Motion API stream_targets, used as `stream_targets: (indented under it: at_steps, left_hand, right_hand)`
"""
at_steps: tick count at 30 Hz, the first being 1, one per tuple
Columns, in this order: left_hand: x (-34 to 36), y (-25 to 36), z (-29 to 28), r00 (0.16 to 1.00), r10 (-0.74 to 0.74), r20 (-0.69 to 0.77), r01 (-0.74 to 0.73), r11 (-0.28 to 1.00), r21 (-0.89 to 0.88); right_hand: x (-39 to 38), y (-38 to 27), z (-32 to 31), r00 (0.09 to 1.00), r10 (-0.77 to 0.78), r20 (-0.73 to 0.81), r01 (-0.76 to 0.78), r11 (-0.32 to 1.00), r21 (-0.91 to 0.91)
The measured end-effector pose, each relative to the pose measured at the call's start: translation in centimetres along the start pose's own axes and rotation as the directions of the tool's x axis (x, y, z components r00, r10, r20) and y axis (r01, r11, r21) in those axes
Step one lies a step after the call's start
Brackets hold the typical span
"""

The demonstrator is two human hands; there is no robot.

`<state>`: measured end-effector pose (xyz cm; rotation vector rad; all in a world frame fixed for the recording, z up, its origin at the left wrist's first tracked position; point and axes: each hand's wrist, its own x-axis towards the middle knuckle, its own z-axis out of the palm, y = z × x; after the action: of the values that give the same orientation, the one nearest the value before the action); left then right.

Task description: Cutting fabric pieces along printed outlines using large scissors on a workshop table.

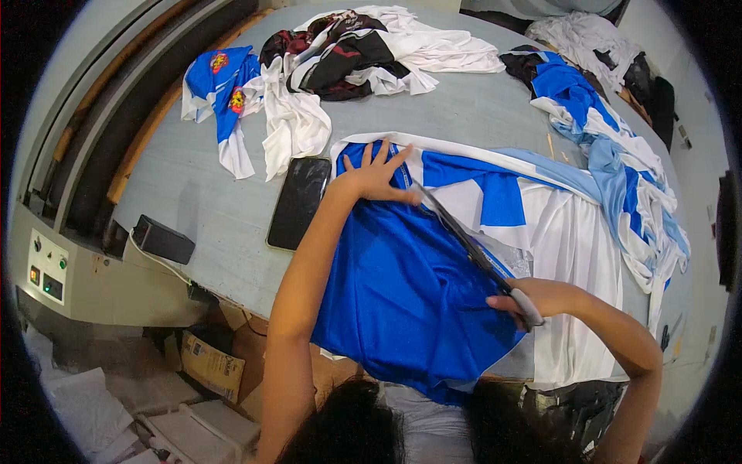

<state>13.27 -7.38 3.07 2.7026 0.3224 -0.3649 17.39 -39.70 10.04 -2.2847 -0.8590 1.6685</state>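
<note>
A piece of blue fabric [410, 294] with a white edge lies over the near side of the table and hangs past its front edge. My left hand [375, 179] rests flat on the fabric's far part, fingers spread. In my right hand [545, 300] is a pair of scissors [464, 238], the handles in my grip and the long blades pointing far left toward my left thumb. The blades lie along the right border of the blue piece, beside a narrow printed strip. White fabric [576, 271] with blue panels [502, 199] spreads to the right of the scissors.
A black tablet-like device [300, 203] lies left of the fabric, with a small black box [163, 240] nearer the table's left edge. Heaps of white, black and blue cloth [348, 62] cover the far side; more cloth [595, 124] lines the right. A large machine with a control panel [48, 265] stands left.
</note>
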Motion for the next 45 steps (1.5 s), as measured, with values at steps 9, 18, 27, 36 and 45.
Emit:
stream_targets:
  at_steps: [9, 18, 27, 36, 45]
  left_hand:
    - [-0.1, 1.0, 1.0, 0.838, 0.317, -0.445, -0.279, 0.948, 0.152]
    - [3.2, 1.2, 2.0, 0.926, 0.229, -0.299, -0.320, 0.897, -0.305]
    - [2.4, -1.3, 1.4, 0.882, 0.404, -0.242, -0.435, 0.896, -0.090]
    - [-0.9, -0.4, -1.1, 0.965, 0.253, 0.072, -0.257, 0.965, 0.052]
    - [-1.4, -0.7, 1.3, 0.949, 0.183, -0.257, -0.202, 0.978, -0.049]
  right_hand:
    - [-5.8, 3.5, 1.7, 0.947, -0.073, -0.314, -0.075, 0.897, -0.435]
    - [-6.2, 5.2, 3.5, 0.914, -0.230, -0.335, 0.004, 0.829, -0.559]
    - [-8.0, 6.4, 2.1, 0.971, -0.015, -0.239, -0.038, 0.976, -0.216]
    - [-6.8, 6.0, -0.1, 0.989, -0.060, -0.133, 0.060, 0.998, -0.008]
    - [-3.6, 2.3, -1.7, 0.999, 0.008, 0.053, -0.020, 0.969, 0.245]
